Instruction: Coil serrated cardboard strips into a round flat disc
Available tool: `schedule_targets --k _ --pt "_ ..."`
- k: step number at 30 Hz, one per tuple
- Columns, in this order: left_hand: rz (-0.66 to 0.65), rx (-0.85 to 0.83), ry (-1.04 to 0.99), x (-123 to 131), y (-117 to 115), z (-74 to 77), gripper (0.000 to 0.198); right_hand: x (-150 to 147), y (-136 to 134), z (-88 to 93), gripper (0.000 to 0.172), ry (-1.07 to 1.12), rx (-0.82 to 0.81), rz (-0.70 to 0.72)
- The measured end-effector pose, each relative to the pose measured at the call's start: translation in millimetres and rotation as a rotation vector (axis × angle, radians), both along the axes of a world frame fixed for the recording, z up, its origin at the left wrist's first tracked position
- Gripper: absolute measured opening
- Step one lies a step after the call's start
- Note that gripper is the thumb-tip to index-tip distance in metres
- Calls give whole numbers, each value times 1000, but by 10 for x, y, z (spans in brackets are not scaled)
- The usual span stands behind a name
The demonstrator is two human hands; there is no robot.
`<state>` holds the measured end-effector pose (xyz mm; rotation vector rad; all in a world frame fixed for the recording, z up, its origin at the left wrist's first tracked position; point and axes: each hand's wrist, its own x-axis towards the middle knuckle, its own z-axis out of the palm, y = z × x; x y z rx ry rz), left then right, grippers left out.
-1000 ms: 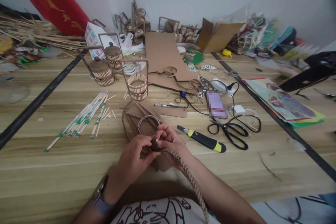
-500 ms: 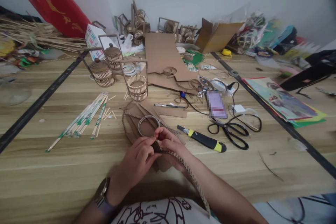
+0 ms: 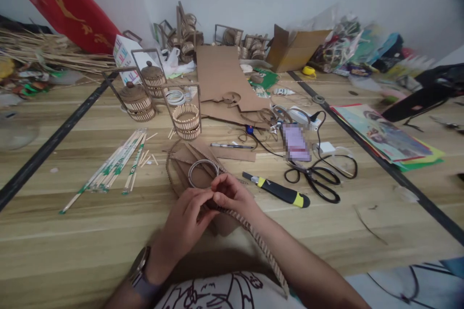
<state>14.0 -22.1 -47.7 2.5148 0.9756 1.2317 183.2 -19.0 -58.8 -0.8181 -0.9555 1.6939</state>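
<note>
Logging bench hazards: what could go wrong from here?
The corrugated strip, held between left hand and right hand, could slip loose if either grip relaxes. Its free length, along the right forearm, might snag. The utility knife lies close to the right hand; a sideways move could bump it.

Through the head camera I see the strip (image 3: 267, 249) trailing from my right hand (image 3: 237, 201), ribbed in tan and darker brown. Nearer me, the shirt (image 3: 217, 294) is white with dark line drawings. Ahead of my left hand (image 3: 186, 217), the basket (image 3: 186, 128) alternates cream and brown stripes; leftward, the sticks (image 3: 119, 165) show green-and-white wrappers. Right of my right hand, the cutter (image 3: 279, 190) is black, banded yellow.
</note>
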Motion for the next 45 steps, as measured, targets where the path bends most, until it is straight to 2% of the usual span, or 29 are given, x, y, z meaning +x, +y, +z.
schedule_targets --k 3,6,12,15,17,20,22,25,27,34,45 --pt "2 -5 54 -9 -14 -8 30 92 20 84 45 -134 94 50" --pt "-19 8 64 -13 -16 -11 29 131 23 114 48 -216 139 69" --pt "-62 7 71 7 -19 46 23 150 41 47 61 -203 164 99" --pt "-68 -21 91 17 -40 53 23 232 77 96 68 -196 161 157" --pt "-46 -29 103 17 -47 40 25 308 101 183 62 -185 147 129" --pt "-5 -16 128 7 -33 17 26 392 109 348 40 -196 151 -29" --pt "2 5 148 2 -15 9 25 401 90 438 32 -222 142 -15" --pt "16 48 168 2 5 -1 26 343 37 494 27 -332 115 83" --pt "42 60 177 2 10 -16 27 280 -2 481 25 -446 130 69" --pt "91 29 145 -15 22 -68 27 140 -84 363 19 -718 288 -135" --pt "96 -18 150 -10 12 -96 26 126 -97 312 21 -825 364 -153"
